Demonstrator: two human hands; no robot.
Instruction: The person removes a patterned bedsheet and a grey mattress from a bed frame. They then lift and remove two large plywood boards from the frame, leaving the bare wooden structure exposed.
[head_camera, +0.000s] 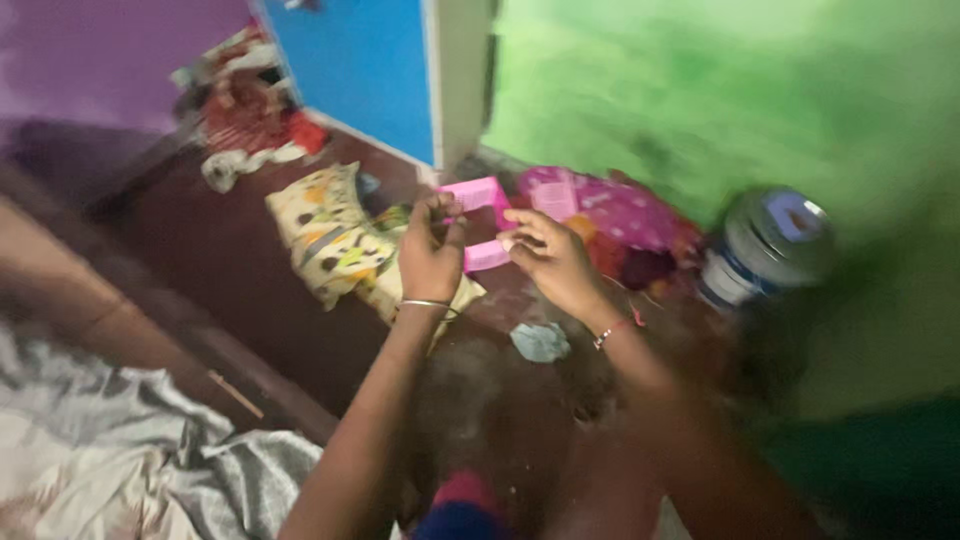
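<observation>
Floor (230, 260) dark | walls (700, 90) green | both hands' fingers (440, 215) pinching pink strip (485, 255)

Both arms reach fwd, forearms converging. L hand (432, 250) raised, fingers (437, 213) curled in a pinch, bangle on wrist. R hand (553, 258) just beside it, fingers pinched, thread bracelet on wrist.

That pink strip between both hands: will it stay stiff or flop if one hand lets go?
The pink strip bends into a C between the left hand and right hand, so it is probably thin, light and floppy. Released at one end, it would likely droop or spring back.
</observation>
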